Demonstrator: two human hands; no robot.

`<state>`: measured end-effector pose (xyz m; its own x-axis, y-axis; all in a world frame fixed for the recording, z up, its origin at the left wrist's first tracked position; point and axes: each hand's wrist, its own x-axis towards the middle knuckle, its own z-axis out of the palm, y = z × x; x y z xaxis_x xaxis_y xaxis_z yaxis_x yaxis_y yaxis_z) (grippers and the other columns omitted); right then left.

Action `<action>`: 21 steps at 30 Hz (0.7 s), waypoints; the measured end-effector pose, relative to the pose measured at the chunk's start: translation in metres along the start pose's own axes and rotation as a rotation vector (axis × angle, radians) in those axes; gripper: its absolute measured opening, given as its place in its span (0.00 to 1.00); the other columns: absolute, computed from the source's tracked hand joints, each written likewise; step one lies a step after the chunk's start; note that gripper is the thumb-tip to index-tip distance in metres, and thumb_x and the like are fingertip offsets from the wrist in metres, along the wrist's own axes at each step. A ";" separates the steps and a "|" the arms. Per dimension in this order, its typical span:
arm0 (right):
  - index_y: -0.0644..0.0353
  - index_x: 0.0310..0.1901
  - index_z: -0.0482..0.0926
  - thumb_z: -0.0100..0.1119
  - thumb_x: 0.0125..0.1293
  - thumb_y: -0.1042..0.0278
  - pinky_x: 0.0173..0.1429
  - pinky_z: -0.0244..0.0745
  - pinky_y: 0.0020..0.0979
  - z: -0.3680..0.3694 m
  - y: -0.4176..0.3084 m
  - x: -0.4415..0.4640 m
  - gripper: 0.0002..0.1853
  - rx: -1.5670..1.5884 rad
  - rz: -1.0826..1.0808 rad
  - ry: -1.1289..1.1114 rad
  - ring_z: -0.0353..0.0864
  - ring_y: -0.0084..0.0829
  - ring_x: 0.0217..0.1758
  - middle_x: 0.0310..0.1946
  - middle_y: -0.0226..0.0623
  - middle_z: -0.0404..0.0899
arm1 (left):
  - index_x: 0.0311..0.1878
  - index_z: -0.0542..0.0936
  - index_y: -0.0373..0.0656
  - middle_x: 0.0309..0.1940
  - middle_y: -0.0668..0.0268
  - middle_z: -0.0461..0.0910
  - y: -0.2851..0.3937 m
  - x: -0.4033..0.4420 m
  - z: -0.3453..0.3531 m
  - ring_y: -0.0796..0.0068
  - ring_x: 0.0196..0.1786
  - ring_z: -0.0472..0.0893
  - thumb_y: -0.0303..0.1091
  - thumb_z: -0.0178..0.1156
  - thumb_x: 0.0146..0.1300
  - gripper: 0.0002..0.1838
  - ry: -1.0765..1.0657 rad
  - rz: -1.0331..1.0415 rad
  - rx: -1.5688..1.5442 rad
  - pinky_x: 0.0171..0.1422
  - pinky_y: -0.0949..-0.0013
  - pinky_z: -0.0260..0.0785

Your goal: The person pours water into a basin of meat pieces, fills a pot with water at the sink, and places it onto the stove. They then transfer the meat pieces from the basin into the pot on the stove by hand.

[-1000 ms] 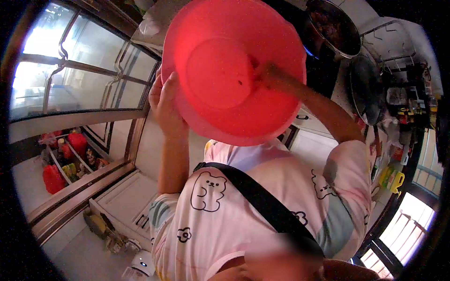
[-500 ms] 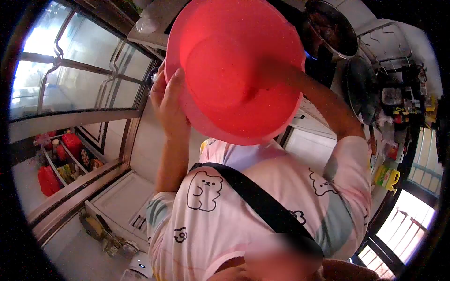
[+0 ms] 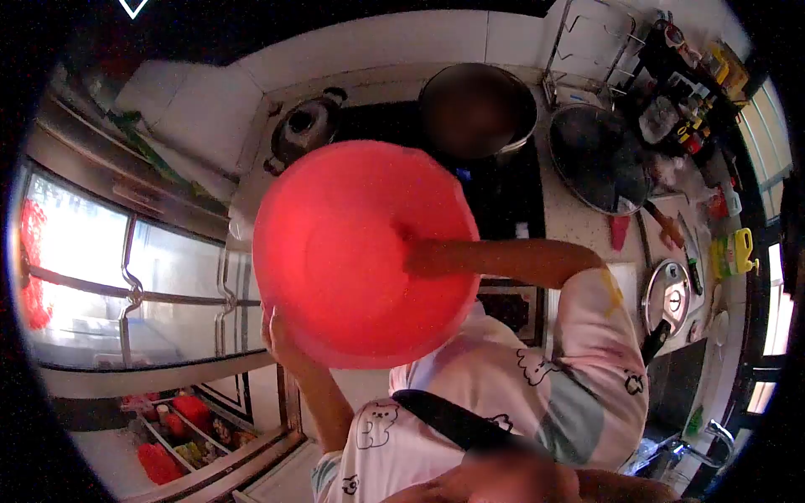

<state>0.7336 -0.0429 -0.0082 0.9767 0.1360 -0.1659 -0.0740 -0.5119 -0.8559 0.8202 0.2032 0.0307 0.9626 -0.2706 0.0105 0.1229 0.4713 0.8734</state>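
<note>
A large red plastic basin (image 3: 335,210) is tilted so its inside faces me. My left hand (image 3: 278,334) grips its lower left rim, mostly hidden behind the wall. My right hand (image 3: 423,254) reaches inside the basin, near the middle of its right half. Its fingers are dark and smeared, so I cannot make out whether they hold anything. Just beyond the basin, a pan with dark, blurred contents (image 3: 476,113) sits on the black stove (image 3: 511,197).
A lidded pot (image 3: 303,130) stands at the stove's left. On the right counter are a large dark glass-lidded pan (image 3: 597,159), a steel lid or pot (image 3: 668,293) and a yellow jug (image 3: 732,251). A wire rack (image 3: 579,42) is behind, a faucet (image 3: 714,448) lower right, windows (image 3: 84,285) left.
The view has shifted, so the stove, lidded pot and counter now show. The basin sits lower and further left in view. My right hand is still inside it, my left still on the rim.
</note>
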 end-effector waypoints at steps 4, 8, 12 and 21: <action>0.60 0.38 0.72 0.52 0.55 0.71 0.38 0.71 0.38 -0.053 -0.025 -0.034 0.09 0.021 -0.036 0.141 0.77 0.39 0.35 0.29 0.44 0.74 | 0.51 0.74 0.35 0.47 0.58 0.76 -0.013 -0.012 -0.010 0.63 0.47 0.77 0.38 0.51 0.61 0.19 0.034 0.080 0.154 0.50 0.63 0.70; 0.61 0.33 0.73 0.53 0.51 0.72 0.35 0.72 0.45 -0.139 -0.030 -0.067 0.06 -0.504 -0.411 0.753 0.77 0.49 0.32 0.27 0.47 0.76 | 0.54 0.72 0.35 0.51 0.54 0.74 -0.022 -0.016 -0.024 0.56 0.51 0.76 0.43 0.48 0.62 0.23 0.095 0.104 0.180 0.56 0.56 0.68; 0.56 0.34 0.79 0.60 0.52 0.65 0.41 0.74 0.39 -0.209 0.018 -0.076 0.08 -0.464 -0.172 0.914 0.80 0.43 0.35 0.28 0.40 0.80 | 0.56 0.71 0.36 0.53 0.53 0.73 -0.019 -0.031 -0.018 0.55 0.54 0.75 0.42 0.46 0.63 0.24 0.099 0.092 0.125 0.58 0.53 0.67; 0.60 0.35 0.81 0.63 0.55 0.62 0.40 0.75 0.35 -0.226 0.062 -0.113 0.11 -0.436 -0.194 1.127 0.79 0.39 0.33 0.35 0.42 0.78 | 0.52 0.72 0.32 0.49 0.54 0.75 -0.020 -0.054 0.008 0.60 0.49 0.76 0.37 0.52 0.59 0.21 0.228 0.119 -0.040 0.54 0.61 0.69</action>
<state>0.6642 -0.2820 0.0681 0.6081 -0.4581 0.6483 -0.0458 -0.8356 -0.5474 0.7643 0.2016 0.0169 0.9999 -0.0172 -0.0019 0.0106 0.5227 0.8524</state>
